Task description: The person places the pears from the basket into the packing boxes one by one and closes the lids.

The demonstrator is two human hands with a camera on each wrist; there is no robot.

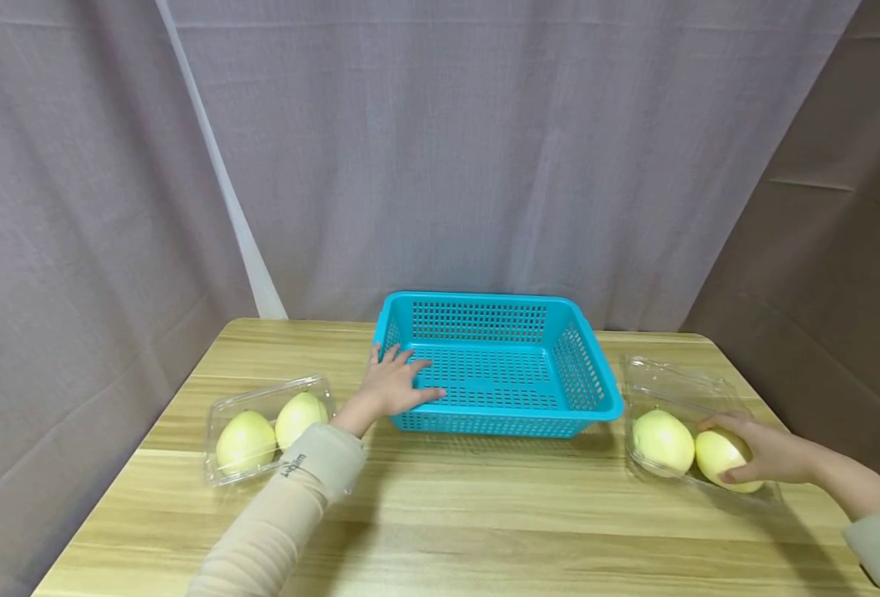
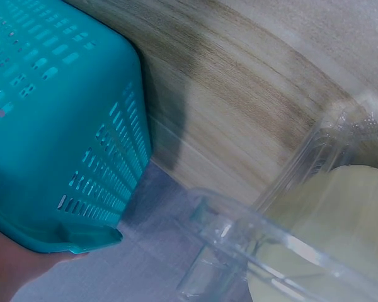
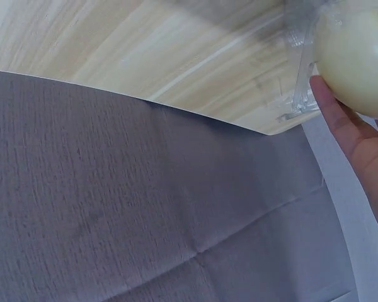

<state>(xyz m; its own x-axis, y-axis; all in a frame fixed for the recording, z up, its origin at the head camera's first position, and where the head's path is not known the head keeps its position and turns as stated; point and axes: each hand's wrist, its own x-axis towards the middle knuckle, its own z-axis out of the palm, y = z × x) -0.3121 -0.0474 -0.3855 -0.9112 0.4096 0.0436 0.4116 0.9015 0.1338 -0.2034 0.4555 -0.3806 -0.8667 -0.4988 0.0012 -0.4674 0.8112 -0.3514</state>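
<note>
My left hand (image 1: 395, 388) rests over the left rim of a turquoise plastic basket (image 1: 484, 421), its fingers spread and reaching inside. The left wrist view shows part of that hand (image 2: 9, 267) at the basket's rim (image 2: 57, 236). On the right, my right hand (image 1: 764, 448) grips a pale yellow-green pear (image 1: 719, 454), thumb on the near side and fingers over the far side. In the right wrist view, a finger (image 3: 340, 123) lies along the pear (image 3: 356, 60). Beside it in the same clear plastic box (image 1: 641, 385) sits a second pear (image 1: 663, 442).
Left of the basket stands another clear plastic box (image 1: 219, 406) with two pears, one (image 1: 245, 442) nearer the left edge, the other (image 1: 300, 419) close to my left forearm. Everything stands on a wooden table (image 1: 484, 506). Grey curtains (image 1: 447, 166) hang behind and around it.
</note>
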